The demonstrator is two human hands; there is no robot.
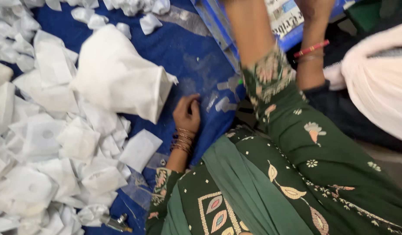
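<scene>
Hands: left hand (pixel 187 112) rests near the frame's centre on the blue surface (pixel 183 52), fingers curled loosely, gripping nothing that shows; its wrist carries thin bangles (pixel 182 141). Right hand: arm reaches to 1 o'clock and the hand runs off the top edge, so I cannot tell its state.
Nearest things: small clear plastic scraps (pixel 222 102) lie just beside the left hand at 3 o'clock; a white folded pouch (pixel 140 149) lies near it at 8 o'clock.
Big bag: a larger white bag (pixel 118 74), mouth open, sits at 10 o'clock.
Heap: many white pouches (pixel 44 143) piled loosely at 9 o'clock, crumpled white bits (pixel 18 43) at 11 o'clock.
Progress: judging by the heap, much lies loose and unsorted; only the one pouch sits apart.
Another person: an arm (pixel 312 56) with a red bangle at 2 o'clock.
</scene>
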